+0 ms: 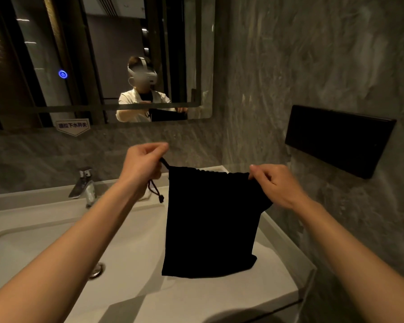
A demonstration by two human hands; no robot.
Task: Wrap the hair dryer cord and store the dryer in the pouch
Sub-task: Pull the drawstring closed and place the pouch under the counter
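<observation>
A black fabric pouch (210,220) hangs upright above the right side of the white counter, its gathered top edge stretched between my hands. My left hand (142,166) pinches the pouch's drawstring (164,162) at the top left corner; the cord's loose end with a knot dangles below the hand. My right hand (275,185) grips the pouch's top right corner. The pouch's bottom edge rests on or hangs just above the counter. The hair dryer and its cord are not visible; I cannot tell whether anything is inside the pouch.
A white sink basin (44,241) with a drain (97,270) lies at the left, a chrome faucet (84,185) behind it. A mirror (98,57) hangs on the marble wall ahead. A black wall-mounted box (336,138) sticks out at the right.
</observation>
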